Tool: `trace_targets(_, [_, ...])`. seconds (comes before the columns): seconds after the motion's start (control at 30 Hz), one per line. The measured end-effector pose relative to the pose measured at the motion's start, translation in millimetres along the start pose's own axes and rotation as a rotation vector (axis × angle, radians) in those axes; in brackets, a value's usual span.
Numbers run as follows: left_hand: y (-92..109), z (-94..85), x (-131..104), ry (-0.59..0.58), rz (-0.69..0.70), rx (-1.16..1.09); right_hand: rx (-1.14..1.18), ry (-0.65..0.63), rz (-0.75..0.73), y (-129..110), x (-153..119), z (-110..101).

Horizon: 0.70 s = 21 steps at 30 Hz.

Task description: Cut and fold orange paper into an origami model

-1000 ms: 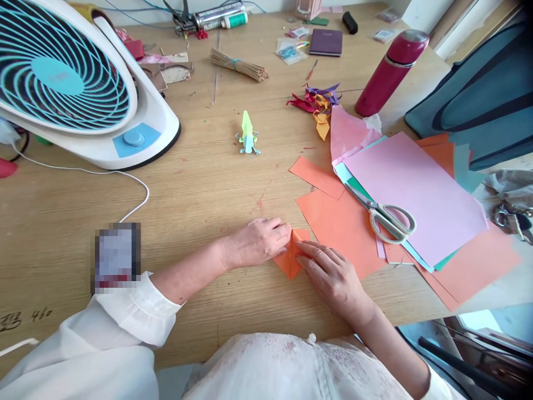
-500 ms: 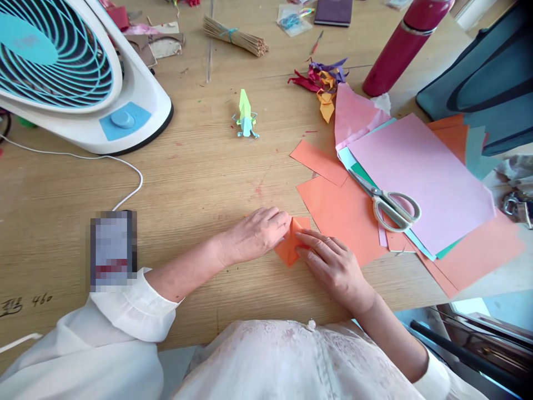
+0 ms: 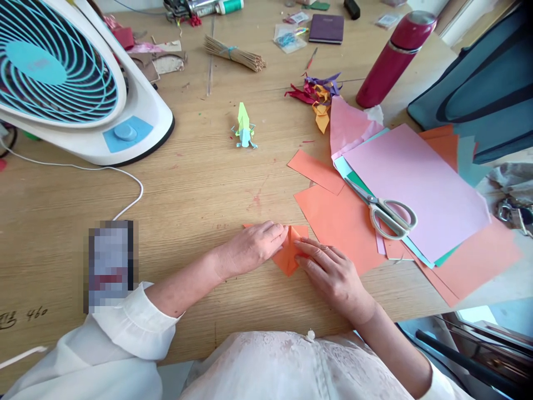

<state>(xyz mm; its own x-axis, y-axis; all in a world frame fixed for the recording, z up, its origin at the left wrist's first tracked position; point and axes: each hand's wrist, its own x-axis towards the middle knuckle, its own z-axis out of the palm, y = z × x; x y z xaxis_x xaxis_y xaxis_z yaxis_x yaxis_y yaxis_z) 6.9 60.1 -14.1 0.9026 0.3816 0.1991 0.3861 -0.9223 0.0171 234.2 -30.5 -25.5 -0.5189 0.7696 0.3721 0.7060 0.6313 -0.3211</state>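
Observation:
A small folded orange paper point(image 3: 288, 256) lies on the table in front of me, its lower corner pointing toward me and a crease down its middle. My left hand point(image 3: 256, 247) lies over its left part, fingers together and pressed on the paper; an orange tip shows beyond the knuckles. On the right side, my right hand point(image 3: 331, 272) touches the paper with its fingertips, fingers bent and close together. What lies beneath both hands' fingers is hidden. Farther back stands a green and blue folded paper figure point(image 3: 244, 128).
To the right, scissors point(image 3: 391, 214) lie on stacked pink point(image 3: 416, 189) and orange sheets point(image 3: 341, 228). Behind them are folded paper pieces point(image 3: 320, 97), a red flask point(image 3: 395, 61) and a teal bag point(image 3: 474, 83). A fan point(image 3: 141, 130), cable and phone point(image 3: 110, 266) are at the left.
The view has tilted up slightly, so the table things appear lower and more shows at the back. Both hands stay on the orange paper, with little visible movement.

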Motion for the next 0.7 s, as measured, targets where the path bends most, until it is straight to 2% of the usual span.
trace_targets(0.3, [1.5,1.1,-0.2,-0.030,-0.006,-0.001,-0.048,0.031,0.001,-0.9,0.8,-0.6])
trace_targets(0.7, [1.6,-1.9,1.2,-0.033,-0.045,-0.072,-0.017,0.000,0.014,0.8,-1.8,1.0])
